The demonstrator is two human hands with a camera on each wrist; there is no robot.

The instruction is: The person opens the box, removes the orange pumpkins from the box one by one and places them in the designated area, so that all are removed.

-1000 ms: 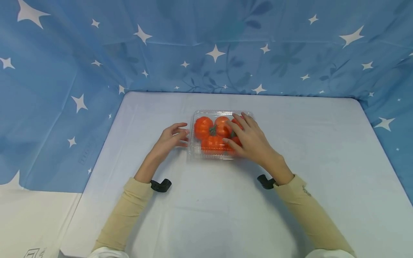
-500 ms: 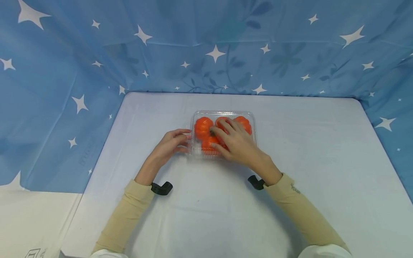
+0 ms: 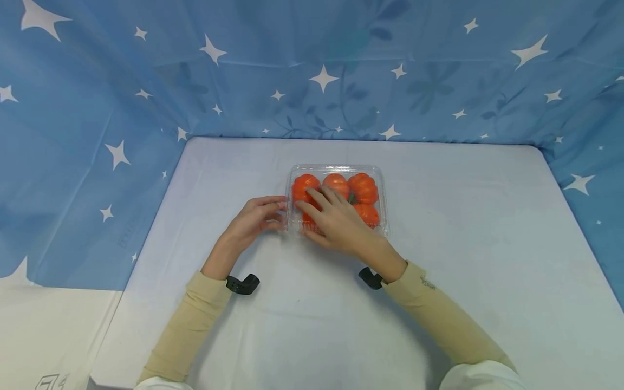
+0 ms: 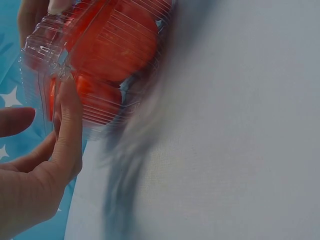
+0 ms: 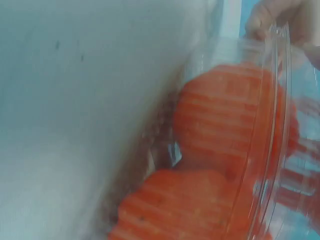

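Several orange-red toy pumpkins (image 3: 363, 188) with green stems sit inside a clear plastic clamshell container (image 3: 336, 167) on the table. My left hand (image 3: 253, 219) is at the container's left side, fingers loosely bent, fingertips right at its edge. One fingertip meets the seam between lid and base in the left wrist view, while another finger (image 4: 15, 121) stands apart. My right hand (image 3: 341, 225) lies over the lid's front left part, fingers spread and reaching left, hiding part of the pumpkins there. Ridged front wall and rim (image 5: 272, 130) fill much of the right wrist view.
The container stands on a white-covered table (image 3: 463, 216). A blue curtain with white stars (image 3: 312, 70) rises behind and along both sides. A pale box-like surface (image 3: 44, 336) borders the table at the lower left. Black wrist mounts (image 3: 244, 284) hang under both wrists.
My right hand has slid left across the lid, from the container's right side to its front left part, uncovering the right pumpkins. My left hand has come slightly nearer, against the left edge.
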